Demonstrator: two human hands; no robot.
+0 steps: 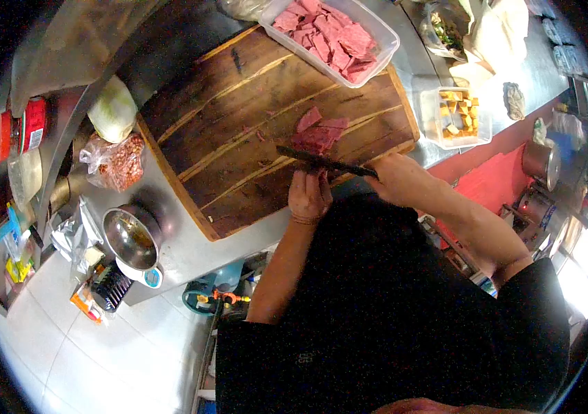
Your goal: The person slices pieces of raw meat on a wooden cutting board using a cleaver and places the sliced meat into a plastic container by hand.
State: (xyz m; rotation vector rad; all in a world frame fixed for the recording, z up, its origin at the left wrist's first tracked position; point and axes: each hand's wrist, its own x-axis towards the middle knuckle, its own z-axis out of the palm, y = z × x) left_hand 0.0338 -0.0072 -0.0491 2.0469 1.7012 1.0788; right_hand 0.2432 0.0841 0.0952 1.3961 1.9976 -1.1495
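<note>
My right hand (394, 176) is closed around the handle of a dark-bladed knife (339, 164). The blade points left and lies across the near side of some pink-red meat (323, 136) on the wooden cutting board (238, 131). Just below the blade, my left hand (309, 194) has its fingers drawn together at the meat's near edge; the fingertips are partly hidden by the knife. Small meat scraps lie left of the main pieces. At the board's far edge, a clear plastic container (383, 52) holds many flat pink meat pieces.
A smaller container (451, 141) of orange cubes stands right of the board. On the left are a metal bowl (130, 238) on a white scale (147, 274), a bag of reddish beans or nuts (120, 165), a pale green vegetable (113, 110) and a red-lidded jar (30, 124).
</note>
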